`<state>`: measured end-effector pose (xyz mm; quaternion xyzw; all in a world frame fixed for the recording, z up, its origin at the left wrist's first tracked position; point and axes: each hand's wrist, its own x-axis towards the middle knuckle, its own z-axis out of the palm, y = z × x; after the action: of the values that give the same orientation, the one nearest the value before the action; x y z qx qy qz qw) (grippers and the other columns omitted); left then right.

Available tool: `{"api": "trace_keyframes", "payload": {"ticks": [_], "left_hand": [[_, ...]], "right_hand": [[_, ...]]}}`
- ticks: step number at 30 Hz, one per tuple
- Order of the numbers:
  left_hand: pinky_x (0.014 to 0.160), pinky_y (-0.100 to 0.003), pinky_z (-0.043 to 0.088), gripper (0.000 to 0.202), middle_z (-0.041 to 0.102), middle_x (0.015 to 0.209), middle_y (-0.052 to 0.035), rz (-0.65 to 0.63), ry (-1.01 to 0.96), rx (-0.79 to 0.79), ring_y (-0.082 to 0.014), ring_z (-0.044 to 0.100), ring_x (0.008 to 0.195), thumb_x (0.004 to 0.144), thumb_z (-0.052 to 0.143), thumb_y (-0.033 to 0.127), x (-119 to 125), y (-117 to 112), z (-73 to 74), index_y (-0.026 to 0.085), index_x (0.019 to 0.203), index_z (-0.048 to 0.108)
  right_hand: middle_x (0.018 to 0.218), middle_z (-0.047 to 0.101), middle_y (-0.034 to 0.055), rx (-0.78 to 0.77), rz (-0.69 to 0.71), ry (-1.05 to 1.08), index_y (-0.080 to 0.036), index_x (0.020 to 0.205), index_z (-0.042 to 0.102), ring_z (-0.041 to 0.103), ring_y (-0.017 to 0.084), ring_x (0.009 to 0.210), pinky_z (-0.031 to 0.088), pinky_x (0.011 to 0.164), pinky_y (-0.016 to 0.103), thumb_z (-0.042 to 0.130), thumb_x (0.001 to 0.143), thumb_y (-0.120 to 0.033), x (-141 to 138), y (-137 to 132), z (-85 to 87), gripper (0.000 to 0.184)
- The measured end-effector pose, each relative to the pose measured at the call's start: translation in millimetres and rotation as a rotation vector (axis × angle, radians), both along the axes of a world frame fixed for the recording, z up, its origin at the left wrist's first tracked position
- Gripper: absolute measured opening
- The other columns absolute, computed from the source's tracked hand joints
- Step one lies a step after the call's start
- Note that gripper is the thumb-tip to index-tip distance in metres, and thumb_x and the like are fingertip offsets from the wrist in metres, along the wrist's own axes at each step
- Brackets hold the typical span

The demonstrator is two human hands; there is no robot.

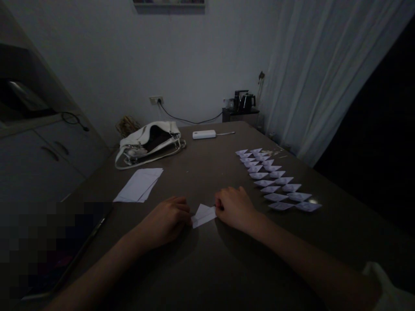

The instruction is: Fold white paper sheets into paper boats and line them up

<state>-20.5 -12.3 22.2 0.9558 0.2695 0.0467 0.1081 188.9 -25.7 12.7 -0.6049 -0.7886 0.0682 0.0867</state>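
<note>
A small piece of folded white paper (pixel 204 215) lies between my hands at the middle of the table, with a pointed top and a straight band along its lower edge. My left hand (pixel 171 218) has its fingers closed at the paper's left end. At the right end, my right hand (pixel 236 208) pinches the paper with curled fingers; the fingertips are partly hidden. Two rows of folded paper boats (pixel 275 197) stand on the table to the right of my right hand. Beyond my left hand, a stack of white paper sheets (pixel 139 185) lies flat.
A white handbag (pixel 129 147) sits open at the back left of the brown table (pixel 207 172). Near the far edge lies a white power bank (pixel 204 134) with a short cable. A dark-screened device (pixel 65 259) is at the lower left. Small scraps (pixel 272 152) lie past the boats.
</note>
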Motion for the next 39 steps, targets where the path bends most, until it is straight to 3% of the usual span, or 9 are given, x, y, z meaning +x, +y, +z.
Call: {"api": "trace_keyframes", "payload": {"ticks": [8,18,25,39], "left_hand": [[0.067,-0.027,0.037,0.032,0.062,0.074,-0.0029,0.025,0.002,-0.016,-0.0168,0.052,0.078,0.071,0.045,-0.003,1,2,-2.0,0.019,0.077,0.068],[0.067,-0.026,0.037,0.026,0.06,0.072,-0.0033,0.013,-0.009,-0.018,-0.0165,0.051,0.077,0.075,0.046,0.0,1,-1,-0.9,0.018,0.073,0.065],[0.065,-0.026,0.037,0.026,0.059,0.072,-0.003,0.0,-0.029,-0.009,-0.0161,0.051,0.075,0.073,0.046,-0.002,1,1,-2.8,0.017,0.072,0.064],[0.068,-0.026,0.04,0.027,0.063,0.077,-0.0036,-0.002,-0.105,-0.058,-0.0155,0.054,0.077,0.073,0.044,-0.002,1,4,-7.6,0.017,0.071,0.064]], "right_hand": [[0.079,0.067,0.0025,0.007,0.004,0.018,-0.018,0.071,0.064,0.058,0.018,0.078,0.03,0.066,0.031,0.056,0.071,-0.015,1,0,-2.8,0.008],[0.083,0.065,0.0035,0.126,0.145,0.052,-0.017,0.075,0.06,0.056,0.018,0.082,0.029,0.07,0.032,0.054,0.076,-0.019,-14,-6,-13.3,0.006],[0.081,0.065,0.0026,0.111,0.119,0.116,-0.018,0.074,0.06,0.056,0.018,0.08,0.029,0.068,0.03,0.058,0.073,-0.021,-18,-2,-20.6,0.004],[0.082,0.066,0.0022,0.151,0.233,0.166,-0.018,0.078,0.058,0.057,0.018,0.082,0.033,0.072,0.031,0.056,0.076,-0.023,-38,-10,-24.7,0.006]]}}
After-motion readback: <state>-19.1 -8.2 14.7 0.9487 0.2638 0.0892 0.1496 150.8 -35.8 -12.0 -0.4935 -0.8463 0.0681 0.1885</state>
